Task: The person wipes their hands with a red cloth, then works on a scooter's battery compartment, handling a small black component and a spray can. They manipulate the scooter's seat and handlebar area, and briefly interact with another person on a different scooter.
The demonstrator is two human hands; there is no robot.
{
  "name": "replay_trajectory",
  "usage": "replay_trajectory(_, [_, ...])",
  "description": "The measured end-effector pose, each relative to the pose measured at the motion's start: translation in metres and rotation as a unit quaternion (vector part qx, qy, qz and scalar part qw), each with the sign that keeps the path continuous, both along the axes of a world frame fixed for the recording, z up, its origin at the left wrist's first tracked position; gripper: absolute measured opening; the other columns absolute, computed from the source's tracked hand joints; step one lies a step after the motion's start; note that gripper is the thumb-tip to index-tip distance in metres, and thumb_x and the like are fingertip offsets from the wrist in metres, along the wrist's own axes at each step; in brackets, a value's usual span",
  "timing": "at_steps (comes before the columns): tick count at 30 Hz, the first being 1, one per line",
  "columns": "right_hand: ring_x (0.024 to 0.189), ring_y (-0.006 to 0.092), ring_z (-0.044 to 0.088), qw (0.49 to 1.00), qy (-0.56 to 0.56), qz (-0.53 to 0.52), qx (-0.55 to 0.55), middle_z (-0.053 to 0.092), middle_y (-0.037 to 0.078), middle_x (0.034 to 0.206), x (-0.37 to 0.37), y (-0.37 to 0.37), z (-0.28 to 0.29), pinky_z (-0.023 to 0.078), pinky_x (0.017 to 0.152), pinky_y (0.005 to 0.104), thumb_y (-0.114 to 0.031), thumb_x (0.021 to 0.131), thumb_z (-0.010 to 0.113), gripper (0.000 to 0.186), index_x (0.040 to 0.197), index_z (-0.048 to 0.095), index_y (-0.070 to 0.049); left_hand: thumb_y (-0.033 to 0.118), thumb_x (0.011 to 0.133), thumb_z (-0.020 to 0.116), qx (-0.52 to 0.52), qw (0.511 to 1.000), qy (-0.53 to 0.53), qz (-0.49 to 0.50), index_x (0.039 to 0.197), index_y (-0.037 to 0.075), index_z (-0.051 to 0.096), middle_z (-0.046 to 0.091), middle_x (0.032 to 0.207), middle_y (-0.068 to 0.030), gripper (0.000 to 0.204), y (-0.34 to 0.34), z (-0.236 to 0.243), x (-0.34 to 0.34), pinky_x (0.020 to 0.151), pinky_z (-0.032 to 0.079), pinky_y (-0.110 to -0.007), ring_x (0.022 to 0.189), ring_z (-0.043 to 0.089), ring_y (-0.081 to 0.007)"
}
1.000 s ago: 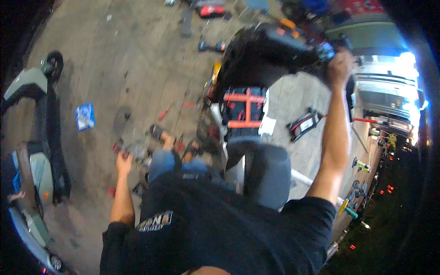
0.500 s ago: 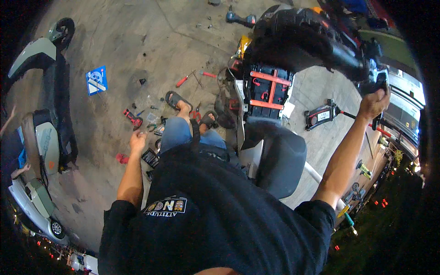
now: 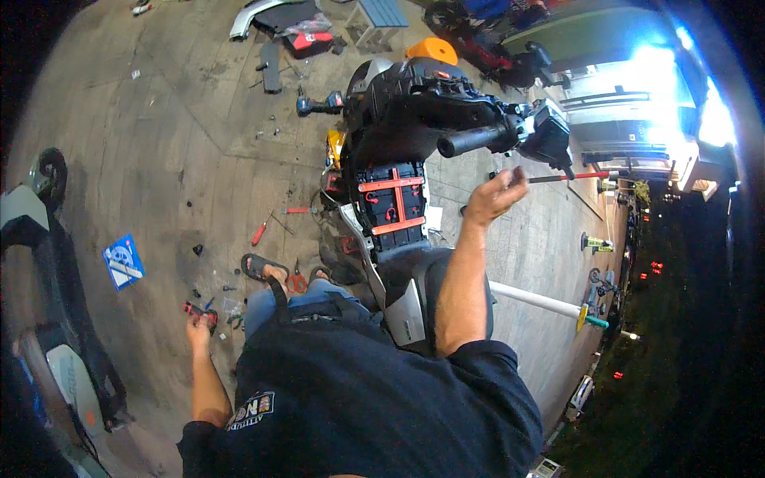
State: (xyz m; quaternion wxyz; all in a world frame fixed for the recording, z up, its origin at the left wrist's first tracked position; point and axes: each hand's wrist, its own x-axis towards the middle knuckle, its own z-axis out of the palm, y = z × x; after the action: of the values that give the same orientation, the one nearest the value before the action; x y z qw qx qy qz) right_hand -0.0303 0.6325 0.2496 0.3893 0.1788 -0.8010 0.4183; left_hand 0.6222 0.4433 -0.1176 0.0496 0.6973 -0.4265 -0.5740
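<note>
A partly stripped scooter (image 3: 470, 307) stands at my right side, its dark seat beside my right forearm. Its floorboard (image 3: 392, 201) shows red strips in a cross shape. My right hand (image 3: 498, 195) is raised over the right side, fingers loosely bent and thumb apart, holding nothing. Just beyond it are the handlebar (image 3: 510, 135) and its black grip. My left hand (image 3: 198, 328) hangs low at the left and overlaps a red-and-black power tool (image 3: 203, 313) on the floor. Its fingers are too small and blended with the tool to show whether they touch it.
A red screwdriver (image 3: 259, 233), a blue cordless drill (image 3: 319, 103) and a blue-and-white packet (image 3: 123, 262) lie on the concrete. Another scooter (image 3: 68, 374) stands left. An orange stool (image 3: 432, 50) and loose panels are at the far side. A white pole (image 3: 534, 300) extends right.
My right hand has come off the handlebar end. My left hand now overlaps the red power tool in view. The view has turned, bringing in the far-side stool and panels.
</note>
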Motion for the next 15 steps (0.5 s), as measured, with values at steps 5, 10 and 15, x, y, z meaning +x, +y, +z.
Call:
replay_trajectory(5, [0.089, 0.0219, 0.055, 0.967, -0.199, 0.049, -0.149, 0.055, 0.014, 0.098, 0.050, -0.034, -0.014, 0.046, 0.083, 0.0353, -0.025, 0.099, 0.050, 0.033, 0.113, 0.049, 0.005, 0.019, 0.085, 0.072, -0.040, 0.998, -0.008, 0.049, 0.117, -0.008, 0.058, 0.065, 0.105, -0.0135, 0.043, -0.012, -0.012, 0.012, 0.080, 0.051, -0.035, 0.089, 0.062, -0.0211])
replay_trajectory(10, [0.083, 0.0167, 0.055, 0.953, -0.197, 0.083, -0.215, 0.057, 0.010, 0.091, 0.045, -0.051, -0.021, 0.046, 0.076, 0.0299, -0.024, 0.098, 0.054, 0.028, 0.107, 0.052, 0.003, 0.019, 0.086, 0.071, -0.008, 0.999, -0.037, 0.035, 0.110, -0.005, 0.060, 0.066, 0.100, -0.0131, 0.035, -0.013, -0.005, 0.020, 0.078, 0.052, -0.036, 0.086, 0.063, -0.0226])
replay_trajectory(15, [0.060, 0.0107, 0.054, 0.976, -0.130, 0.078, -0.155, 0.057, 0.005, 0.081, 0.038, -0.047, -0.026, 0.046, 0.055, 0.0242, -0.026, 0.099, 0.057, 0.025, 0.103, 0.051, -0.002, 0.020, 0.085, 0.073, 0.075, 0.993, -0.046, 0.074, 0.108, -0.005, 0.061, 0.067, 0.098, -0.0129, 0.036, -0.007, 0.001, 0.024, 0.074, 0.053, -0.036, 0.082, 0.064, -0.0239])
